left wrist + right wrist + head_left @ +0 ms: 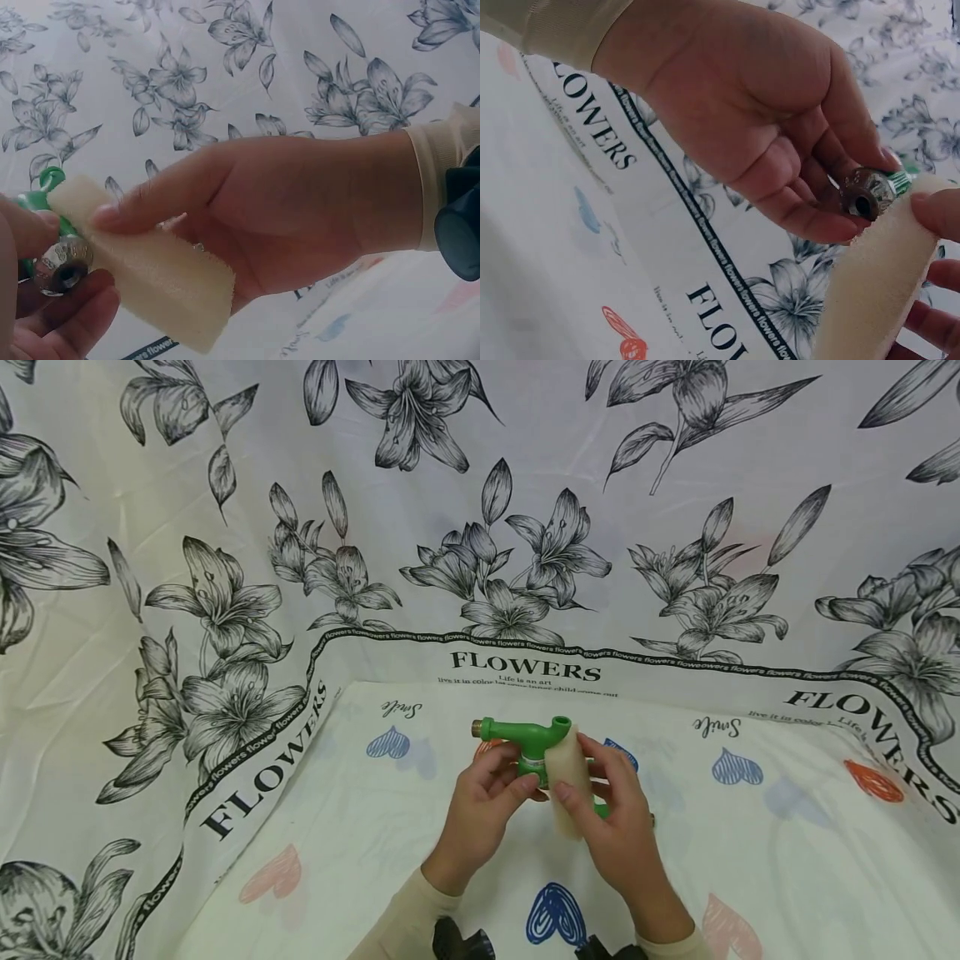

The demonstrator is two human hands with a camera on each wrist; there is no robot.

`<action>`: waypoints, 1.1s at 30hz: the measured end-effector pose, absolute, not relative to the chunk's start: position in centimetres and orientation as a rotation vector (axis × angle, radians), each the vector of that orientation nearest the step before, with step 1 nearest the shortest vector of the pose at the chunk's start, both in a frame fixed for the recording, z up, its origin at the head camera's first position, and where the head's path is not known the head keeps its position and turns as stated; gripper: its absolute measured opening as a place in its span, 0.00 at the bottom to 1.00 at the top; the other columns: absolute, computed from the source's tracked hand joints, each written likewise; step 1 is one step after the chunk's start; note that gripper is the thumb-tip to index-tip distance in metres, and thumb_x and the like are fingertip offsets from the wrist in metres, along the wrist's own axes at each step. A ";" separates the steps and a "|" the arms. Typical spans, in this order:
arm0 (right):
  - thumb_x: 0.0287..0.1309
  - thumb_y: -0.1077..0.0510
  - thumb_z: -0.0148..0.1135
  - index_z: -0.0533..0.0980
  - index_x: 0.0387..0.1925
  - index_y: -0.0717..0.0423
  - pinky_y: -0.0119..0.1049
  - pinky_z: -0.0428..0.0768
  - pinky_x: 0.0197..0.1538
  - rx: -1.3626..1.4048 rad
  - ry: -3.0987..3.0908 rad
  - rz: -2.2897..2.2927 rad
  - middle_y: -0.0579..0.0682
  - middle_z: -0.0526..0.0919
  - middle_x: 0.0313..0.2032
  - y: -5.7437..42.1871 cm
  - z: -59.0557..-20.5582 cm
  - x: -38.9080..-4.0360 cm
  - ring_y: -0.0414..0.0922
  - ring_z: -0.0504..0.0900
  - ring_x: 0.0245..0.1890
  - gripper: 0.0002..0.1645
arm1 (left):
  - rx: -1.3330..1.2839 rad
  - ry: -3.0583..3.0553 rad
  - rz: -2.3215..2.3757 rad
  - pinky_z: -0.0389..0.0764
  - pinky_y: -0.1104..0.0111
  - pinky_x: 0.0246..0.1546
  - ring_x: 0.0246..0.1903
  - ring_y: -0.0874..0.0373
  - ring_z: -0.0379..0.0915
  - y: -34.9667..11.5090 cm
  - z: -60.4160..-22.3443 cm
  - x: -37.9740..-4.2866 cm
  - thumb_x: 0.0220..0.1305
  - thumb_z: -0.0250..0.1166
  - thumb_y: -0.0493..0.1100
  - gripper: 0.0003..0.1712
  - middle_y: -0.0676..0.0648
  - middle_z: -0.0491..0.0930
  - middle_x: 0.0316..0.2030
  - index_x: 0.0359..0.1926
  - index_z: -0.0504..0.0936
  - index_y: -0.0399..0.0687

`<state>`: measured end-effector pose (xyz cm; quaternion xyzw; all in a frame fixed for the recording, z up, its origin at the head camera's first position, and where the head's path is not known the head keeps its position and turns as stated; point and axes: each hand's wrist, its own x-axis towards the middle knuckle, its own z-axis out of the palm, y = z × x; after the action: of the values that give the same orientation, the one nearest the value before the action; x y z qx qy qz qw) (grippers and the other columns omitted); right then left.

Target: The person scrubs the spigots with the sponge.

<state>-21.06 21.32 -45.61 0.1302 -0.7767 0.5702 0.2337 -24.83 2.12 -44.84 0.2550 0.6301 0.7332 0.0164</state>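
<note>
In the head view, my left hand (483, 797) holds a green tap (528, 739), its thumb and fingers around the lower part. The tap's brass threaded end points left and its green spout opening is at the upper right. My right hand (611, 793) grips a cream-coloured sponge (567, 777), thumb in front and fingers behind. The sponge stands upright against the tap and covers part of it. In the left wrist view the tap's metal end (66, 266) shows beside the sponge (161, 270). The right wrist view shows the left hand's fingers around that end.
A white cloth with printed hearts (555, 914) lies under the hands. Flower-printed fabric (525, 552) rises behind and at the sides. A small green piece (602, 811) shows behind the right hand. Black wrist cameras (461, 941) sit near the bottom edge.
</note>
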 end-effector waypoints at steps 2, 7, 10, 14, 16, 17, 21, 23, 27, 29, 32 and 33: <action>0.71 0.64 0.73 0.72 0.78 0.47 0.33 0.82 0.60 0.358 -2.138 1.588 0.47 0.75 0.64 21.3 -45.6 -21.0 0.48 0.79 0.58 0.38 | 0.799 1.956 2.282 0.88 0.54 0.54 0.50 0.46 0.86 2.1 -44.8 -24.8 0.79 0.66 0.34 0.23 0.39 0.82 0.58 0.70 0.77 0.34; 0.71 0.64 0.72 0.71 0.78 0.46 0.35 0.82 0.61 0.405 -2.155 1.589 0.45 0.74 0.64 21.2 -45.5 -20.9 0.48 0.78 0.59 0.39 | 0.845 1.968 2.301 0.88 0.55 0.53 0.51 0.46 0.85 2.1 -45.0 -24.8 0.79 0.66 0.33 0.25 0.40 0.80 0.60 0.72 0.77 0.36; 0.70 0.66 0.72 0.71 0.78 0.46 0.35 0.82 0.61 0.449 -2.140 1.572 0.45 0.75 0.64 21.2 -45.4 -20.9 0.49 0.78 0.59 0.40 | 0.875 1.979 2.312 0.89 0.54 0.53 0.51 0.45 0.84 2.1 -45.1 -25.0 0.78 0.66 0.31 0.25 0.39 0.76 0.61 0.72 0.78 0.36; 0.67 0.67 0.73 0.72 0.78 0.47 0.37 0.83 0.60 0.550 -2.149 1.529 0.46 0.75 0.65 21.1 -45.2 -20.6 0.49 0.76 0.61 0.41 | 0.808 2.035 2.350 0.88 0.57 0.54 0.50 0.46 0.84 2.1 -45.1 -25.3 0.78 0.66 0.31 0.21 0.39 0.78 0.58 0.68 0.81 0.37; 0.65 0.67 0.74 0.72 0.77 0.48 0.40 0.84 0.59 0.602 -2.162 1.506 0.47 0.75 0.66 21.1 -45.2 -20.5 0.49 0.75 0.62 0.42 | 0.751 2.061 2.370 0.87 0.58 0.55 0.53 0.46 0.85 2.0 -45.0 -25.3 0.78 0.66 0.31 0.21 0.40 0.79 0.58 0.68 0.81 0.37; 0.64 0.67 0.75 0.72 0.77 0.49 0.41 0.84 0.58 0.620 -2.168 1.495 0.48 0.75 0.66 21.0 -45.1 -20.4 0.49 0.75 0.63 0.42 | 0.726 2.070 2.378 0.87 0.58 0.56 0.54 0.46 0.84 2.0 -45.0 -25.4 0.78 0.65 0.32 0.21 0.40 0.79 0.59 0.68 0.79 0.37; 0.62 0.67 0.77 0.73 0.76 0.48 0.43 0.84 0.57 0.640 -2.174 1.489 0.48 0.75 0.66 20.9 -45.1 -20.2 0.49 0.75 0.64 0.43 | 0.715 2.035 2.389 0.84 0.57 0.59 0.61 0.43 0.82 2.0 -44.9 -25.3 0.79 0.62 0.31 0.23 0.37 0.78 0.62 0.71 0.73 0.37; 0.61 0.67 0.78 0.73 0.76 0.48 0.43 0.84 0.57 0.640 -2.170 1.493 0.48 0.75 0.66 20.9 -45.1 -20.2 0.49 0.75 0.64 0.44 | 0.726 2.005 2.388 0.83 0.56 0.61 0.63 0.42 0.80 2.0 -44.9 -25.2 0.80 0.61 0.31 0.23 0.37 0.77 0.64 0.72 0.71 0.37; 0.61 0.67 0.78 0.73 0.76 0.49 0.43 0.83 0.58 0.669 -2.168 1.502 0.48 0.75 0.67 20.8 -44.9 -20.1 0.50 0.75 0.64 0.44 | 0.716 1.980 2.385 0.82 0.57 0.63 0.66 0.42 0.78 2.0 -44.7 -25.0 0.81 0.59 0.30 0.23 0.39 0.77 0.67 0.72 0.72 0.39; 0.60 0.68 0.78 0.72 0.76 0.49 0.42 0.83 0.58 0.678 -2.165 1.496 0.48 0.75 0.67 20.8 -44.6 -20.0 0.50 0.75 0.64 0.45 | 0.721 1.973 2.386 0.81 0.57 0.63 0.67 0.42 0.77 2.0 -44.4 -25.0 0.81 0.59 0.30 0.23 0.39 0.76 0.67 0.73 0.72 0.39; 0.59 0.69 0.78 0.72 0.76 0.50 0.40 0.83 0.57 0.682 -2.141 1.490 0.49 0.75 0.67 20.9 -44.0 -19.8 0.49 0.75 0.64 0.46 | 0.770 1.958 2.388 0.80 0.57 0.64 0.68 0.41 0.76 2.2 -43.7 -25.0 0.81 0.58 0.30 0.23 0.39 0.76 0.68 0.73 0.72 0.39; 0.58 0.70 0.78 0.72 0.76 0.51 0.40 0.83 0.57 0.689 -2.127 1.492 0.50 0.76 0.66 20.9 -43.7 -19.8 0.50 0.75 0.63 0.46 | 0.790 1.951 2.389 0.80 0.56 0.65 0.68 0.41 0.76 2.2 -43.5 -25.1 0.82 0.58 0.31 0.23 0.39 0.76 0.68 0.73 0.72 0.38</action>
<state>-19.82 20.93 -43.74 0.2498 -0.7710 0.5409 0.2247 -25.10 2.23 -43.55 0.2481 0.6126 0.7501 -0.0215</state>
